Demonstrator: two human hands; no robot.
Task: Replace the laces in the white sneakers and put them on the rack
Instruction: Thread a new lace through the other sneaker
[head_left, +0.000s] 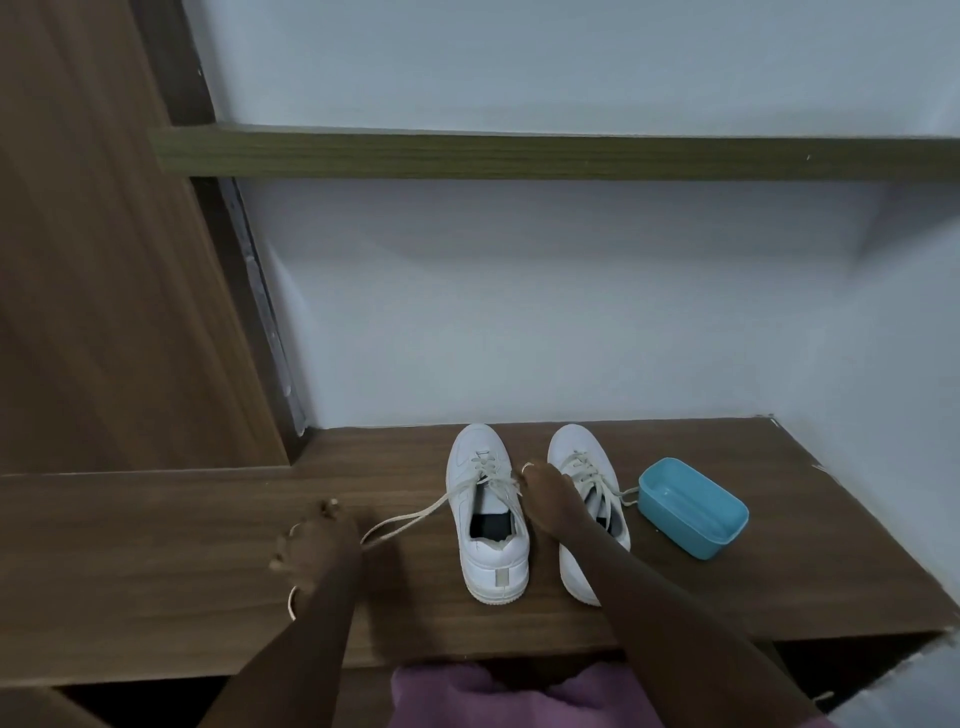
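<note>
Nearest us, the left hand (311, 548), blurred, grips the lace (410, 517), which is pulled sideways out of one sneaker (493, 566). The right hand (548, 493) sits between the two shoes, fingertips pinching a lace loop by the eyelets. We see the other sneaker (571, 447) just beside it, laced. Both stand on the table (156, 519). A blue tub (693, 506) is near on the right, with a shelf (519, 153) above.

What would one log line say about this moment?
left hand: holds lace | right hand: at left sneaker, grip unclear | right sneaker: laced
</note>
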